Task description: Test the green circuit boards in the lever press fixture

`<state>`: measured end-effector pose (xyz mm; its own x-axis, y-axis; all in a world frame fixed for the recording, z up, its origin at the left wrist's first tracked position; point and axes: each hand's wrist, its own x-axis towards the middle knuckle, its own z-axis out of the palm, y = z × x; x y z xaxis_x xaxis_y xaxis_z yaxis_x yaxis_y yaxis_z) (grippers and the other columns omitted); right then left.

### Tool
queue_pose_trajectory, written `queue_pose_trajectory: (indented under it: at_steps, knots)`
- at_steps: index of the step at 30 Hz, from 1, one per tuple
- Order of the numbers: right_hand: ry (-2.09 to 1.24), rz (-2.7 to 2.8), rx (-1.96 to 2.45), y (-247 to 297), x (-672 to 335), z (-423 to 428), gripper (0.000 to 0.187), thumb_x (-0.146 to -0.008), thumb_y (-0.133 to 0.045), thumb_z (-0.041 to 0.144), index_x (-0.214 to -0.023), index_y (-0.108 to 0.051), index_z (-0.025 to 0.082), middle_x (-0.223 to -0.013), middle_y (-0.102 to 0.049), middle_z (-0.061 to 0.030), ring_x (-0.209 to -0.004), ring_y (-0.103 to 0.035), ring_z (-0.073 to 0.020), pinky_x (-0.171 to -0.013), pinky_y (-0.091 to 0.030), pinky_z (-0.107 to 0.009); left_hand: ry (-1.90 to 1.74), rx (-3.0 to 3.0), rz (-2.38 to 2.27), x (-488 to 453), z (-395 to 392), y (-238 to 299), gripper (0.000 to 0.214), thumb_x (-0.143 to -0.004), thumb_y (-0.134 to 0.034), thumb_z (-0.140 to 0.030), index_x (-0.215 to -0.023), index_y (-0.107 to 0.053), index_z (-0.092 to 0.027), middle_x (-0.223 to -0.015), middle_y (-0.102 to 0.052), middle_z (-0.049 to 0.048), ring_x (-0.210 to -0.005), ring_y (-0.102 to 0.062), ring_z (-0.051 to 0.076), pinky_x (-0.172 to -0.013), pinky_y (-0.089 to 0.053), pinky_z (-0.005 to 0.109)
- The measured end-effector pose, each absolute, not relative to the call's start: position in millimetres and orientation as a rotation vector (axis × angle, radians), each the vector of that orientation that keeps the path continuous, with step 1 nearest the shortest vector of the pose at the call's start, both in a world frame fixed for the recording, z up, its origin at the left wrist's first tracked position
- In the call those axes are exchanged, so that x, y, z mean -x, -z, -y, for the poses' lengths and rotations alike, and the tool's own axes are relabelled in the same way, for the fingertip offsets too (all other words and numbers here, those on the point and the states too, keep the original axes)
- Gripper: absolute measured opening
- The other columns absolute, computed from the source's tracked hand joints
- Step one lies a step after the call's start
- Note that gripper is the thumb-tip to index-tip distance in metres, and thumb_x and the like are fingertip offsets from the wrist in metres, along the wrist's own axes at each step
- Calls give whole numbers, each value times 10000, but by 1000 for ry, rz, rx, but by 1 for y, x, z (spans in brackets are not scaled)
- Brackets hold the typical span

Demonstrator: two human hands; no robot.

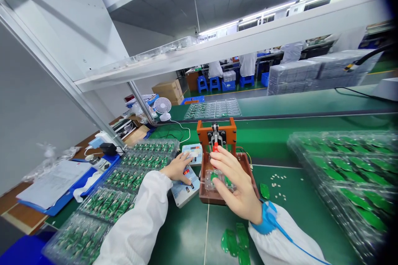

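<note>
Right grip (pixel 234 184) half-curled, fingers on the red toggle-clamp handle (pixel 215 147) of an orange wooden jig (pixel 202 132), above a clear plastic board holder (pixel 216 181). Left grip (pixel 178 168) open, resting on a white-blue digital counter box (pixel 192 153), beside clear trays of green circuit boards (pixel 146 159) on the green counter (pixel 186 240).

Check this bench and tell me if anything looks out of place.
Small pale bits lie scattered on the green bench mat, to the right of the brown fixture tray. Loose green pieces sit on the mat below it. They look odd because the other boards sit in clear trays.
</note>
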<state>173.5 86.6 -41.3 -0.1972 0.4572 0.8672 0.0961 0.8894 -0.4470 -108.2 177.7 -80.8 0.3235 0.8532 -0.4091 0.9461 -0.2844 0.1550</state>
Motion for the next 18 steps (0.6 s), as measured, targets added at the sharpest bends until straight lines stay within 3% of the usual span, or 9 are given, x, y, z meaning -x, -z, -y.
queue_pose_trajectory:
  at_steps: [11, 18]
  knots:
    - [-318, 1733, 417, 40, -172, -87, 624, -926, -553, 22, -1481, -492, 301, -1468, -579, -46, -1478, -411, -252, -1195, -445, -490, 426, -2186, -1563, 122, -179, 88, 1407, -490, -869, -708, -1628, -197, -226, -1700, 15, 165, -1539, 60, 487, -1223, -124, 663]
    - [-280, 1737, 423, 39, -171, -88, 612, -942, -537, 34, -1489, -484, 303, -1448, -599, -59, -1467, -430, -282, -1155, -488, -531, 488, -2188, -1557, 118, -181, 83, 1428, -478, -879, -703, -1630, -187, -219, -1700, 12, 167, -1534, 58, 501, -1214, -129, 684]
